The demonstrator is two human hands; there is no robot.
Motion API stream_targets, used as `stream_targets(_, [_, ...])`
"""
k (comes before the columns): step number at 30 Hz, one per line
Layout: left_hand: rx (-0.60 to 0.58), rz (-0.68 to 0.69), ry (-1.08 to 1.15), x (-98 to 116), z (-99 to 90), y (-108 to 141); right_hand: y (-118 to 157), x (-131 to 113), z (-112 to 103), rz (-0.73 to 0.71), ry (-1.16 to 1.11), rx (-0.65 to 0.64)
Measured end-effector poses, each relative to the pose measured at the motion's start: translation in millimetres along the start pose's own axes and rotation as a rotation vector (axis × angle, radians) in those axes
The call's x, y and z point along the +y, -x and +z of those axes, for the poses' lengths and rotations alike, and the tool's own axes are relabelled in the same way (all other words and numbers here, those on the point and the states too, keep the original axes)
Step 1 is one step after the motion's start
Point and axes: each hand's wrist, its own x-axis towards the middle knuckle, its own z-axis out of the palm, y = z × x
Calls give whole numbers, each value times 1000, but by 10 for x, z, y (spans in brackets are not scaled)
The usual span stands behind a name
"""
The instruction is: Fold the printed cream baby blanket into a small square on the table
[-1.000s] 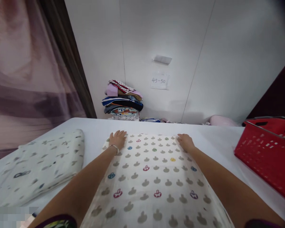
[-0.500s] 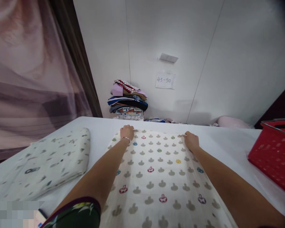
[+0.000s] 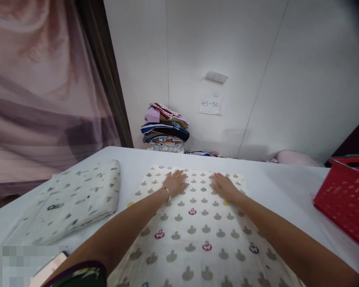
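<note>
R hand (image 3: 225, 187) shifted, wht mushroom-print cloth (image 3: 199, 221)

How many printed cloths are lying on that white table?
2: the mushroom-print cloth in the middle, under the left hand and right hand, and the folded cloth with dark motifs to its left. The pixelated lower-left corner might hide more.

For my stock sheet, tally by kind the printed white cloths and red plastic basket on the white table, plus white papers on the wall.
Printed white cloths: 2
Red plastic basket: 1
White papers: 2
Total: 5
</note>
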Motion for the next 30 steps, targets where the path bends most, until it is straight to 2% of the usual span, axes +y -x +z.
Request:
stream_targets(2, [-49, -70, 3, 26, 59, -51, -64, -136, 34, 14, -30, -99])
stream_targets(5, [-103, -215, 6, -1, 107, -181, -174, -223, 34, 135, -28, -160])
stream_targets(8, [-152, -231, 20, -20, 78, -254, -207, -248, -13, 161, -29, -172])
stream_targets(11, [-178, -223, 53, -38, 3, -156, -62, -282, -33, 210, -8, -157])
stream_targets(15, [-90, -160, -1, -209, -50, 258, 338, -270, 57, 234, 48, -59])
stream_targets(19, [-151, -231, -6, -393, -123, 596, 536, -263, 70, 250, 57, -114])
stream_targets(22, [-200, -299, 30, -341, -265, 666, 564, -390, -51, 320, 53, -155])
stream_targets(24, [-191, -299, 35, -228, -363, 761, 693, -499, -138, 344, 48, -143])
stream_targets(27, [-150, -166, -9, -46, -433, 1179, 1176, -601, -202, 289, 35, -115])
stream_targets(30, [-129, -11, -61, 56, -408, 1880, 1883, -608, -198, 221, -8, -137])
